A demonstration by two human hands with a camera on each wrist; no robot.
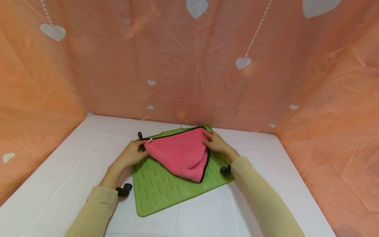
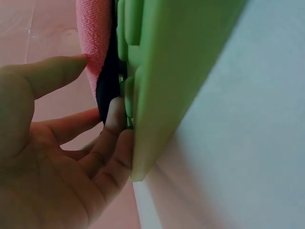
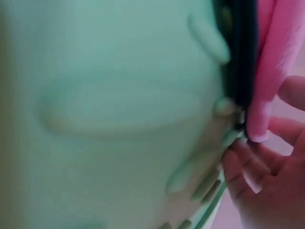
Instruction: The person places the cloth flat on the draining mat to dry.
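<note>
A pink cloth with black edging is folded over into a rough triangle on a green ridged mat. My left hand holds the cloth's left corner, beside a small black loop and a white tag. In the left wrist view the thumb lies against the pink side, and the fingertips reach the dark edging next to the mat. At the upper right corner, my right hand holds the cloth between thumb and fingers. Some of its fingertips are down at the mat's ridges.
The mat lies turned at an angle on a white-covered table. Orange-pink curtains with white hearts enclose the back and both sides. Black wrist-worn pieces stick out near both cuffs.
</note>
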